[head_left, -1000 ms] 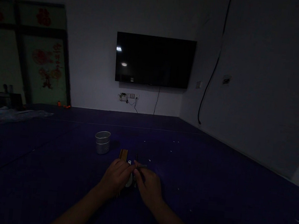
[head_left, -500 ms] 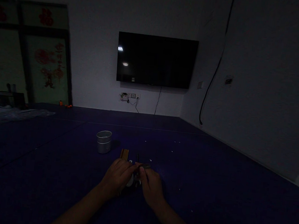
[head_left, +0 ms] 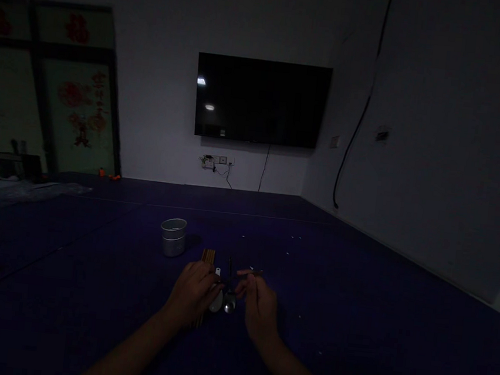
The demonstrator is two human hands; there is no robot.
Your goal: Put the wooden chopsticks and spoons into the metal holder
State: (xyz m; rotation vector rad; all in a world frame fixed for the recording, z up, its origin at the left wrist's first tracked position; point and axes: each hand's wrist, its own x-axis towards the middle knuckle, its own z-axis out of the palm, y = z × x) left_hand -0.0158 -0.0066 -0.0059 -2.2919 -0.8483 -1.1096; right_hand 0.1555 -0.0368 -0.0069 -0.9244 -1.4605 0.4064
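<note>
"Because the light is so dim, I'll go slowly. My left hand point(head_left: 193, 291) is palm down, fingers curled, over a row of wooden sticks point(head_left: 208, 255) lying lengthwise away from me. I can't tell whether it grips them or only covers them."

"And the other?"

"My right hand point(head_left: 260, 309) is up, apart from the left, with thumb and forefinger closed, as best I can see, on a thin strip point(head_left: 258, 271). It's too dark to say what that is."

"What lies between?"

"A white spoon point(head_left: 216, 303), just beside my left fingers, then a metal spoon point(head_left: 230, 304) with a dark handle. Both lie bowl end toward me on the dark blue surface point(head_left: 350, 338). Beyond them, to the left, a metal cup point(head_left: 173, 238) stands upright, well apart from my right hand."

"How would they handle?"

"The strip looks light, best pinched near one end. The sticks should be stiff and light but apt to roll, so I'd gather them round the middle. The metal spoon's bowl is probably slippery; I'd take either spoon by its handle."
</note>
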